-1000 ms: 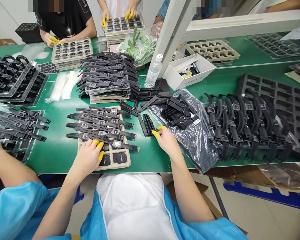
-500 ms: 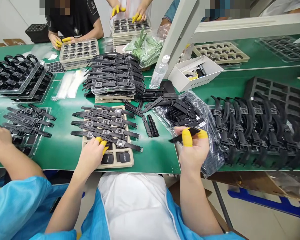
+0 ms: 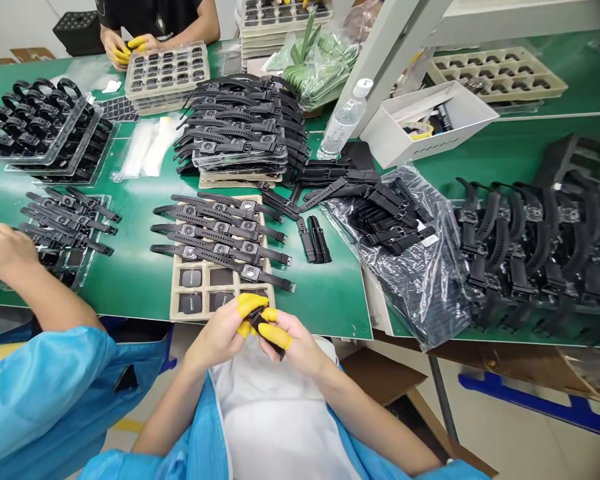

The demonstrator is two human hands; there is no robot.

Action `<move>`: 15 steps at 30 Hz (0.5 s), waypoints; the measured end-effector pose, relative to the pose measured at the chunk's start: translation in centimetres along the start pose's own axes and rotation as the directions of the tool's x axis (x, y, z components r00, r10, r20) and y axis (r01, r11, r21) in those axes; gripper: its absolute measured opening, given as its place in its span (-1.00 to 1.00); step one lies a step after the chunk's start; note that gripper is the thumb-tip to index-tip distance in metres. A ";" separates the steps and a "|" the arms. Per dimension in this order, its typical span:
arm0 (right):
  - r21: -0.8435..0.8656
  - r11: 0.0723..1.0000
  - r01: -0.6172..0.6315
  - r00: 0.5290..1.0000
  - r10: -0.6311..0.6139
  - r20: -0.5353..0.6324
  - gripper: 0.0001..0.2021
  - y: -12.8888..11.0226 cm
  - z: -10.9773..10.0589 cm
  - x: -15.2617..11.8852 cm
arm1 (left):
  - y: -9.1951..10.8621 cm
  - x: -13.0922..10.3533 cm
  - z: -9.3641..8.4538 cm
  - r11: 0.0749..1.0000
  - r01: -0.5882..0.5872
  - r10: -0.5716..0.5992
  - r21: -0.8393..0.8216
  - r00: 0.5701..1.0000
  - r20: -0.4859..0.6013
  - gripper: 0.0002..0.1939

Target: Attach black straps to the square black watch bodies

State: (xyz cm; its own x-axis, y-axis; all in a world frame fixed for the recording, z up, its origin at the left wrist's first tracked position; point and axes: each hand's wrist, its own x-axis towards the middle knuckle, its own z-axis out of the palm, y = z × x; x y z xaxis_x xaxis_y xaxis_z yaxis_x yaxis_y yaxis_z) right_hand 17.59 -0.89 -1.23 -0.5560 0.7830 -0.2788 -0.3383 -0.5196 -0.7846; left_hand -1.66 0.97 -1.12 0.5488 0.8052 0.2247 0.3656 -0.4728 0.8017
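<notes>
Just over the near edge of the tray, my two hands meet. My left hand point(image 3: 225, 333), yellow covers on its fingertips, pinches a small dark watch case point(image 3: 254, 312), mostly hidden by fingers. My right hand point(image 3: 297, 340) grips a black watch strap point(image 3: 275, 339), also partly covered by its yellow-tipped fingers. The beige tray point(image 3: 174, 308) carries several strapped watches point(image 3: 223, 228) lying face down in slanting rows. Square black watch cases point(image 3: 190, 303) sit in its nearer cells. Two or three loose straps point(image 3: 316, 239) rest right of the tray.
A plastic bag point(image 3: 405, 293) with a heap of straps lies to the right, beside rows of strapped watches point(image 3: 525, 233). Stacked watch trays point(image 3: 245, 127), a bottle point(image 3: 345, 120), a white box point(image 3: 430, 130) and a post stand behind. A co-worker's arm point(image 3: 45, 293) is at left.
My left hand has come out of the tray with a watch case. My right hand has brought the strap leftward from beside the bag, and both hands are now together. The view has shifted.
</notes>
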 end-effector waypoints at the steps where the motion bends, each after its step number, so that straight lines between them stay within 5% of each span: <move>1: 0.017 1.000 -0.008 1.000 0.009 -0.006 -0.59 0.1 -0.1 0.0 | 0.0 -0.1 -0.1 1.000 -0.018 0.018 0.009 1.000 -0.015 -0.37; 15: 0.268 0.963 0.018 0.994 0.012 -0.111 -0.66 0.9 0.2 0.1 | 0.2 0.0 1.1 0.994 -0.044 0.056 0.096 0.990 -0.132 -0.47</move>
State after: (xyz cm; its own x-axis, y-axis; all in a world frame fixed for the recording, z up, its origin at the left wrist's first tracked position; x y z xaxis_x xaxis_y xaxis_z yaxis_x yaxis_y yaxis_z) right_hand 17.13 -1.34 -1.83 -0.4725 0.8099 -0.3476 -0.5394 -0.5776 -0.6127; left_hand -0.73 0.46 -1.59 0.4642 0.8176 0.3407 0.4118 -0.5397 0.7342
